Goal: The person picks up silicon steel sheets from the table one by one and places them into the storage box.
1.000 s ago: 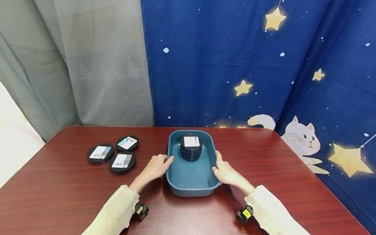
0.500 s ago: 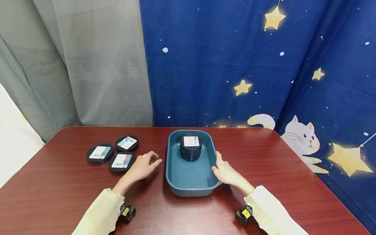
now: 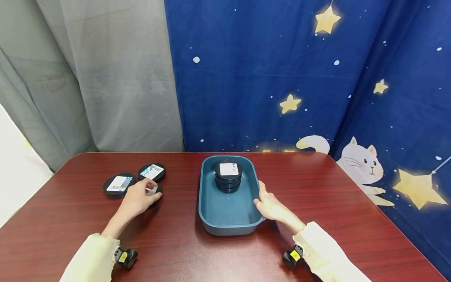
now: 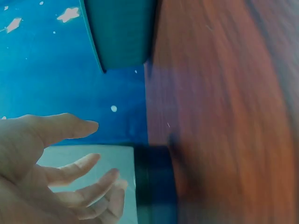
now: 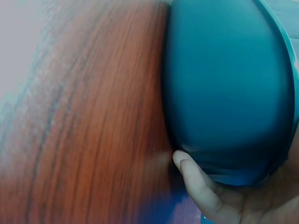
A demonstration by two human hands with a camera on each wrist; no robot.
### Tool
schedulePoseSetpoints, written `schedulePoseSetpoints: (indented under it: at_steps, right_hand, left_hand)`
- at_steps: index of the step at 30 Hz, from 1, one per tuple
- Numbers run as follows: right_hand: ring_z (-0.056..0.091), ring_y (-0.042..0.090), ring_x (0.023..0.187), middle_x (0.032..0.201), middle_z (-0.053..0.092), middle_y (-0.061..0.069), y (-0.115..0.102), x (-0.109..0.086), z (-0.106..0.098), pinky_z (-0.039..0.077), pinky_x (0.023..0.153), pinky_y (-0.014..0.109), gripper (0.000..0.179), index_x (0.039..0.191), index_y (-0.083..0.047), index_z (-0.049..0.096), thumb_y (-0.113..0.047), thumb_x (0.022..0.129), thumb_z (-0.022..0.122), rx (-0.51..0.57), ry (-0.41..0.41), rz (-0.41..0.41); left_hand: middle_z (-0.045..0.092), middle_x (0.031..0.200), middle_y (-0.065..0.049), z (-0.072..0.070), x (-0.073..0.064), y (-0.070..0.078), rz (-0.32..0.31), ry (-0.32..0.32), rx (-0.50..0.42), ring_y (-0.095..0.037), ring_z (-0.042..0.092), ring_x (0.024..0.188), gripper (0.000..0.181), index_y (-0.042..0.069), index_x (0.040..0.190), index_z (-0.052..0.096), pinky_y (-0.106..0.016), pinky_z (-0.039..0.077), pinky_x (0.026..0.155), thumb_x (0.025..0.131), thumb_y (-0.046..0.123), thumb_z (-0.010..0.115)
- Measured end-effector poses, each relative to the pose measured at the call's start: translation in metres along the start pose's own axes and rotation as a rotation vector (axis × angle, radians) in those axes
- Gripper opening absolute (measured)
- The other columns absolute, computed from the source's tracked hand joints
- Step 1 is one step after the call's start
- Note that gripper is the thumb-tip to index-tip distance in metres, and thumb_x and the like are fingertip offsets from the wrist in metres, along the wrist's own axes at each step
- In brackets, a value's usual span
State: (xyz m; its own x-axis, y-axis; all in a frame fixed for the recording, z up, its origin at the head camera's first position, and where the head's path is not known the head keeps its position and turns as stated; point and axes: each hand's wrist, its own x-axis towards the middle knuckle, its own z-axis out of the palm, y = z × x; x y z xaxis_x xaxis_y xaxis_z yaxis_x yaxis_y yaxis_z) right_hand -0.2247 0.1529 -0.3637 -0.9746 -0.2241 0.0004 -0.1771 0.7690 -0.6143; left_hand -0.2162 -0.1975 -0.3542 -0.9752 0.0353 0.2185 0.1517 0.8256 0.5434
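Observation:
My left hand (image 3: 136, 196) is over the nearest of three flat round black tins (image 3: 159, 190) on the table, covering much of it. Its thumb and fingers are apart in the left wrist view, with the tin's white label (image 4: 122, 156) behind the fingertips. The other labelled tins, one at the left (image 3: 119, 184) and one farther back (image 3: 152, 171), lie just beyond the hand. With my right hand (image 3: 270, 204) I hold the right side of a blue rectangular bin (image 3: 229, 230), thumb at the rim. Inside the bin's far end stands a stack of similar black tins (image 3: 228, 176).
Everything stands on a reddish-brown wooden table (image 3: 183, 250). Behind it hang a grey curtain (image 3: 123, 78) and a blue curtain (image 3: 246, 78) with stars and a white cat.
My left hand has let go of the bin's left side and moved left to the nearest tin. My right hand and the bin have stayed in place.

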Motion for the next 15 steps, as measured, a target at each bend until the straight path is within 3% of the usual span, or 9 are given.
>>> schedulePoseSetpoints:
  at_steps: [9,15]
  right_hand:
    - [0.057,0.033,0.094,0.117,0.049,0.029,-0.001,0.000,0.000,0.043,0.079,0.045,0.056,0.133,0.004,0.019,-0.005,0.085,0.044,0.015,-0.007,0.006]
    - [0.057,0.032,0.092,0.116,0.049,0.028,0.000,0.000,0.000,0.044,0.077,0.044,0.056,0.133,0.004,0.019,-0.005,0.084,0.044,0.019,-0.006,0.009]
  left_hand:
    - [0.055,0.094,-0.034,-0.009,-0.006,-0.026,0.005,0.058,0.079,-0.046,0.050,0.089,0.040,-0.013,0.097,0.053,-0.053,0.035,0.078,0.072,0.015,0.067]
    - [0.048,0.103,-0.039,-0.022,-0.011,-0.044,-0.056,0.067,0.106,-0.052,0.041,0.095,0.046,-0.014,0.105,0.046,-0.056,0.032,0.081,0.073,0.014,0.064]
